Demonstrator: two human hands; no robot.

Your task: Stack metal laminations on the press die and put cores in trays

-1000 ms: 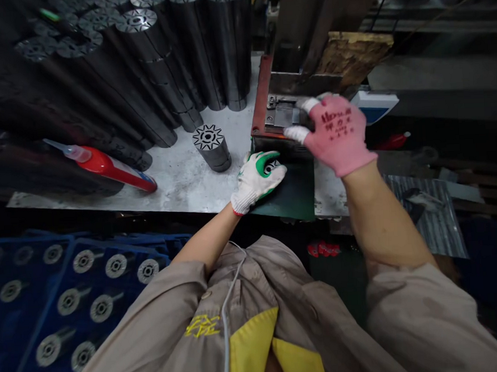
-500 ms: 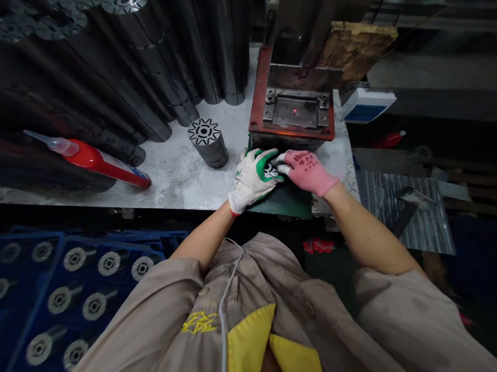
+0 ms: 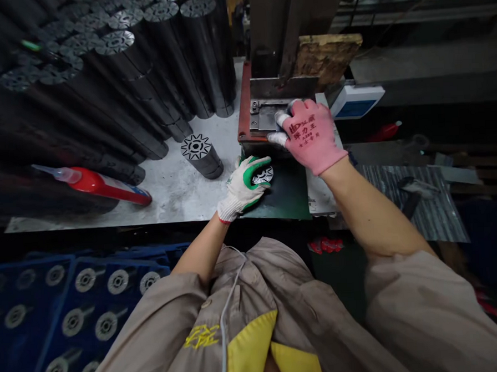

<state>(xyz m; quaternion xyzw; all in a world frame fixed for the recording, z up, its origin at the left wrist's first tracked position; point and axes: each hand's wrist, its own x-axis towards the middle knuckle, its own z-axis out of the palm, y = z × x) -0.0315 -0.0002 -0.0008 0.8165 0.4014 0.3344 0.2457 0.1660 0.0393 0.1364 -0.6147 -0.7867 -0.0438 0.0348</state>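
Note:
My left hand (image 3: 243, 187), in a white knitted glove with a green coated palm, is wrapped round a slotted steel rotor core (image 3: 263, 176). Only the core's round top face shows between thumb and fingers, above a dark green mat (image 3: 289, 192). My right hand (image 3: 308, 134), in a pink glove with white fingertips, reaches over the metal fixture (image 3: 265, 120) on its orange-red base (image 3: 244, 105). Its thumb and fingers are apart, and no object shows between them; the hand hides the fixture's right side. A second rotor core (image 3: 202, 158) stands upright left of my left hand.
Tall stacks of dark cores (image 3: 159, 63) fill the bench's back left. A red glue bottle (image 3: 107, 185) lies before them. Blue trays (image 3: 70, 273) of cores with shafts sit below left. Right of the fixture are a white-framed display (image 3: 358, 102) and a hammer-like tool (image 3: 415, 191).
My right hand has left the core at my left hand and moved up and away onto the fixture, its fingers spreading. The left hand keeps the core. The view has shifted slightly.

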